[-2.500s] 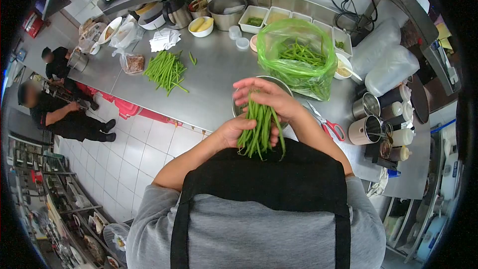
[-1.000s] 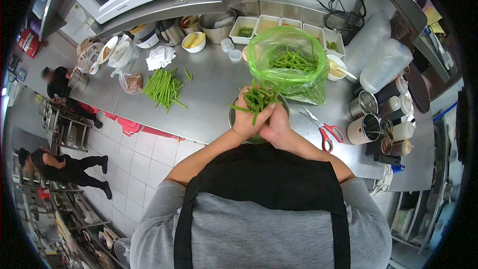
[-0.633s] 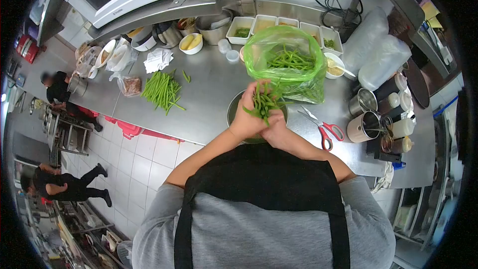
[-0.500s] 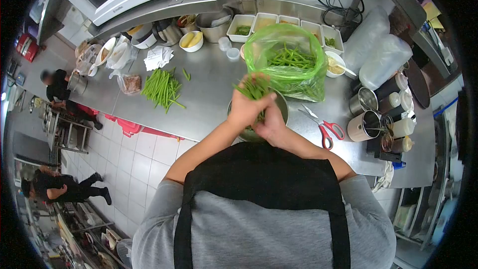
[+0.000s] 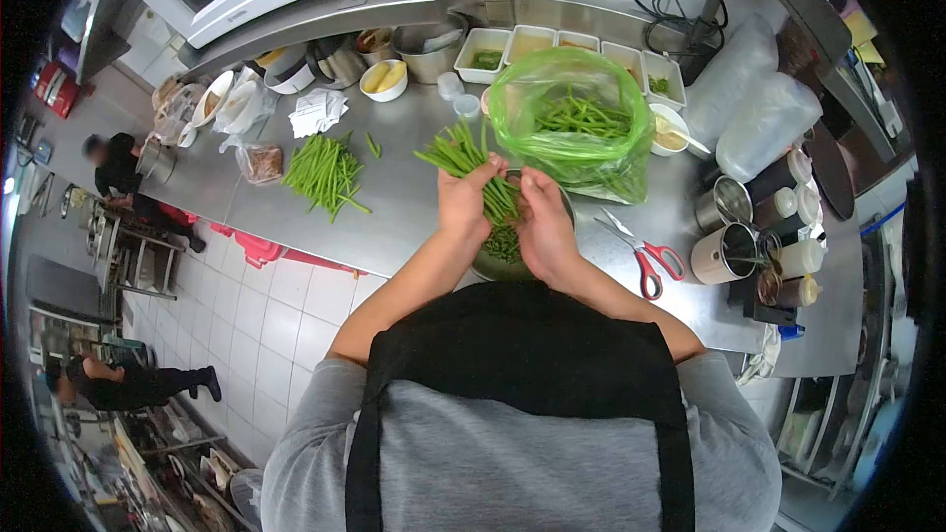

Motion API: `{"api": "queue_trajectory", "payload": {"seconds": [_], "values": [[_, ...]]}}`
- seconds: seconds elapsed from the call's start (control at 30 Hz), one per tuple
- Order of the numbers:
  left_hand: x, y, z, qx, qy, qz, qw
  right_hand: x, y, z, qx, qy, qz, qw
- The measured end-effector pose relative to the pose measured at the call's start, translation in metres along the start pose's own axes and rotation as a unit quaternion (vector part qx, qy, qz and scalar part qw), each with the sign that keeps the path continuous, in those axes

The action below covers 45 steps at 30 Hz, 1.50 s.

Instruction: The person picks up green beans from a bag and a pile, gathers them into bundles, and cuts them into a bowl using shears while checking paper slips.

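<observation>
My left hand (image 5: 463, 205) is closed around a bunch of long green beans (image 5: 456, 150), with the thumb across them. The bunch slants from upper left down toward my right hand (image 5: 545, 222), whose bent fingers pinch at its right end. Below both hands a round metal bowl (image 5: 491, 269) holds short cut green pieces (image 5: 502, 243); my hands hide part of its rim. Just behind my right hand stands an open green plastic bag (image 5: 616, 163) with more green beans (image 5: 581, 116) inside. Scissors (image 5: 645, 254) with red handles lie to the right of the bowl.
A pile of green beans (image 5: 323, 174) lies on the steel counter (image 5: 394, 222) at left, near a small bag of brownish food (image 5: 260, 164). White tubs (image 5: 482, 53) line the back. Metal cups (image 5: 722, 254) and bottles stand at right. Two people (image 5: 138, 379) are at far left.
My hands have moved apart from their clasp over the bowl. The bean bunch now fans out to the upper left in my left hand, and the cut pieces in the bowl show.
</observation>
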<state>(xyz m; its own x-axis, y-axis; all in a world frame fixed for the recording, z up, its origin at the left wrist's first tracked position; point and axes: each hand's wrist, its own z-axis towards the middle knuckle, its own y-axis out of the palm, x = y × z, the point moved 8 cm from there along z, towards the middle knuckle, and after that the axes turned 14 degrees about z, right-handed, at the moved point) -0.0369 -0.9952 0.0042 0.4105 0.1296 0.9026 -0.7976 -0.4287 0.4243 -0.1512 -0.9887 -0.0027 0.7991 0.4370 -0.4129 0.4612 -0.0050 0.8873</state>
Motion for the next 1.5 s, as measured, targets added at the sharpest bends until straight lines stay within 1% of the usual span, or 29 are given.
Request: {"api": "queue_trajectory", "payload": {"seconds": [0.07,0.17,0.27,0.3,0.4,0.43,0.47,0.5,0.53,0.6,0.67,0.7,0.8,0.83,0.93,1.0,1.13,1.2,1.27,1.33,1.37,1.47,1.5], "values": [[0.001,-0.006,0.002,-0.009,0.012,0.002,1.0,-0.004,0.006,-0.002,-0.029,-0.035,-0.075,0.996],[0.008,0.004,-0.012,-0.028,-0.077,-0.036,0.996,0.001,0.01,0.003,-0.13,-0.074,-0.148,0.978],[0.011,0.007,-0.008,-0.059,-0.096,-0.057,0.992,0.002,0.001,0.009,-0.079,-0.03,-0.096,0.992],[0.018,0.009,-0.009,-0.067,-0.073,-0.053,0.994,0.004,0.007,0.007,-0.088,-0.007,-0.045,0.995],[0.02,-0.004,0.001,-0.008,0.001,-0.042,0.999,0.007,0.023,-0.006,-0.069,-0.01,-0.018,0.997],[0.021,-0.01,0.003,0.023,-0.001,-0.046,0.999,0.002,0.03,-0.009,-0.124,-0.098,-0.139,0.978],[0.021,-0.015,0.003,0.054,-0.003,-0.051,0.997,-0.009,0.04,-0.017,-0.148,-0.18,-0.283,0.93],[0.025,-0.019,0.002,0.084,-0.006,-0.057,0.995,-0.021,0.055,-0.029,-0.169,-0.259,-0.418,0.854],[0.028,-0.017,0.001,0.088,-0.017,-0.069,0.994,-0.027,0.068,-0.038,-0.184,-0.331,-0.54,0.752],[0.03,-0.015,-0.005,0.095,-0.043,-0.094,0.99,-0.026,0.063,-0.031,-0.207,-0.322,-0.525,0.76],[0.018,-0.014,-0.001,0.038,-0.069,-0.109,0.991,-0.023,0.056,-0.022,-0.221,-0.31,-0.527,0.76],[0.014,-0.011,-0.001,0.009,-0.082,-0.115,0.99,-0.029,0.056,-0.019,-0.195,-0.328,-0.517,0.767],[0.013,-0.007,-0.001,-0.018,-0.053,-0.099,0.994,-0.034,0.045,-0.005,-0.154,-0.298,-0.486,0.807],[0.012,-0.008,-0.001,-0.013,-0.053,-0.094,0.994,-0.035,0.046,-0.005,-0.154,-0.296,-0.485,0.808],[0.013,-0.007,0.0,0.001,-0.058,-0.093,0.994,-0.034,0.061,-0.02,-0.248,-0.365,-0.548,0.71],[0.013,-0.006,-0.001,0.012,-0.075,-0.109,0.991,-0.033,0.068,-0.029,-0.267,-0.383,-0.562,0.683],[0.009,-0.011,0.009,-0.004,-0.055,-0.138,0.989,-0.031,0.076,-0.038,-0.298,-0.412,-0.583,0.634],[0.014,-0.011,0.011,-0.006,-0.034,-0.147,0.989,-0.032,0.066,-0.028,-0.267,-0.401,-0.581,0.656],[0.017,-0.008,0.009,0.009,-0.034,-0.17,0.985,-0.037,0.061,-0.024,-0.243,-0.401,-0.575,0.671],[0.019,-0.005,0.007,0.009,-0.038,-0.187,0.981,-0.046,0.072,-0.03,-0.225,-0.409,-0.565,0.68],[0.02,-0.003,0.006,0.002,-0.043,-0.193,0.98,-0.048,0.083,-0.039,-0.234,-0.436,-0.553,0.67],[0.022,0.006,-0.003,-0.016,-0.067,-0.201,0.977,-0.041,0.073,-0.026,-0.297,-0.382,-0.566,0.668],[0.022,0.009,-0.006,-0.022,-0.077,-0.201,0.976,-0.046,0.067,-0.021,-0.269,-0.384,-0.544,0.696]]}}
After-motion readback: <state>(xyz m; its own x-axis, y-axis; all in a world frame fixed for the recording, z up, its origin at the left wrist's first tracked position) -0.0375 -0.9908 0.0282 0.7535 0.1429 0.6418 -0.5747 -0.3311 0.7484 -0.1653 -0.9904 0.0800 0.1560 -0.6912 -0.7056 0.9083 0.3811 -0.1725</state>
